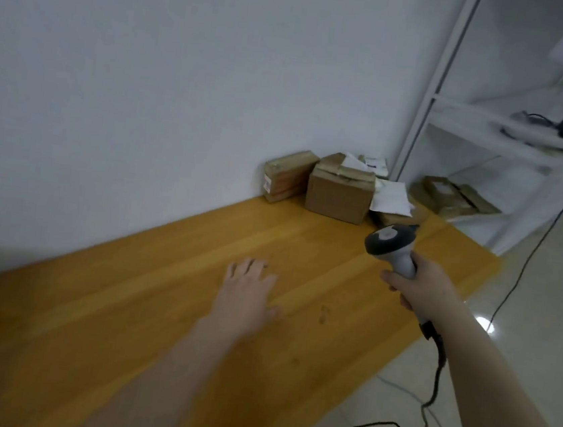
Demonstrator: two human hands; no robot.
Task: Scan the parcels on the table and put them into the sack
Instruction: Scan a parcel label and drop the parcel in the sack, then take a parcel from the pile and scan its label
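We see a tabletop point(155, 322) of yellowish wood, its grain running in long strips under a smooth, faintly sheened finish. The cardboard box point(340, 195) is plain brown board, matt and creased at its flaps. The taped parcel point(286, 175) looks wrapped in shiny clear tape. A white paper sheet point(392, 198) is matt and crumpled. The barcode scanner point(392, 248) is smooth plastic, dark grey and pale. The floor point(519, 363) tiles are glossy, mirroring a light, and the wall point(183, 79) is matt white.
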